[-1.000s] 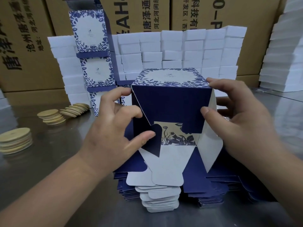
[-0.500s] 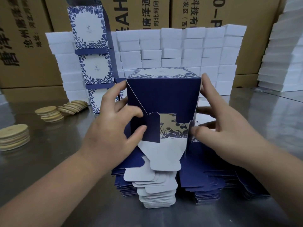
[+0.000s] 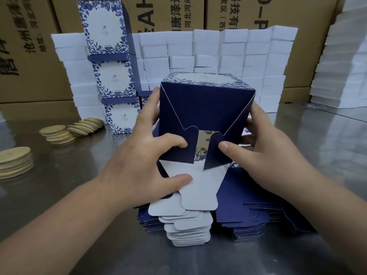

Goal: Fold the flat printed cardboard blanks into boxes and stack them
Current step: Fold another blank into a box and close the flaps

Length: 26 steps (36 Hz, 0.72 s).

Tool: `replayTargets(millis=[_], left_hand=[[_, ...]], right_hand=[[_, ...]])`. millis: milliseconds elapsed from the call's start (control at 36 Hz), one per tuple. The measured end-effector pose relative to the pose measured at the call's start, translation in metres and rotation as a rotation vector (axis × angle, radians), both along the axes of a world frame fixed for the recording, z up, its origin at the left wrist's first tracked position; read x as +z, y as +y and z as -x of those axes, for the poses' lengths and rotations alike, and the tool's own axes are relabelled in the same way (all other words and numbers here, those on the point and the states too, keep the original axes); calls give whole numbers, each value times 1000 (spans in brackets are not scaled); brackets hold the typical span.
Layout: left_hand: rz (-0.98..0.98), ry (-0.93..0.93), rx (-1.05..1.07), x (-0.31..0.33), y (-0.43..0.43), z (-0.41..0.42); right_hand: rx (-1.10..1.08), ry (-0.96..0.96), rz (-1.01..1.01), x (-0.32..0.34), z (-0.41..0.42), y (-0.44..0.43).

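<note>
While the half-formed box [image 3: 206, 108] was held on end over the pile of flat blanks [image 3: 186, 225], near centre of the bench [image 3: 59, 185], both hands clamped it to keep it square. Left hand [image 3: 147, 165] wrapped the left wall, one finger pressing the left navy flap inward, thumb on the white tuck flap [image 3: 198, 187], probably readying it to close. Right hand [image 3: 264, 155] gripped the right wall, thumb pushing the right flap in. Finished boxes [image 3: 108, 66] stood stacked far left; this one not yet there.
</note>
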<state>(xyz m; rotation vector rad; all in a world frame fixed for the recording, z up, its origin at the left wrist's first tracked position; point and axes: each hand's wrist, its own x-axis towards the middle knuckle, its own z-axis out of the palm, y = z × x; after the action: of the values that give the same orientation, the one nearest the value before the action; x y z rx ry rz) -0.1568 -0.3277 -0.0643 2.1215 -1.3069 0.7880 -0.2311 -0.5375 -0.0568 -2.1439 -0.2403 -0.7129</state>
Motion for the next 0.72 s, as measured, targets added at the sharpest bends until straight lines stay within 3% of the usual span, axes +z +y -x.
replayTargets(millis=[250,722], left_hand=[[-77,-26,-111,4,2,2],[324,36,120,7,-6,14]], right_hand=[[-172,-89,-31,-2,-1,-5],[18,5,-42,4,8,11]])
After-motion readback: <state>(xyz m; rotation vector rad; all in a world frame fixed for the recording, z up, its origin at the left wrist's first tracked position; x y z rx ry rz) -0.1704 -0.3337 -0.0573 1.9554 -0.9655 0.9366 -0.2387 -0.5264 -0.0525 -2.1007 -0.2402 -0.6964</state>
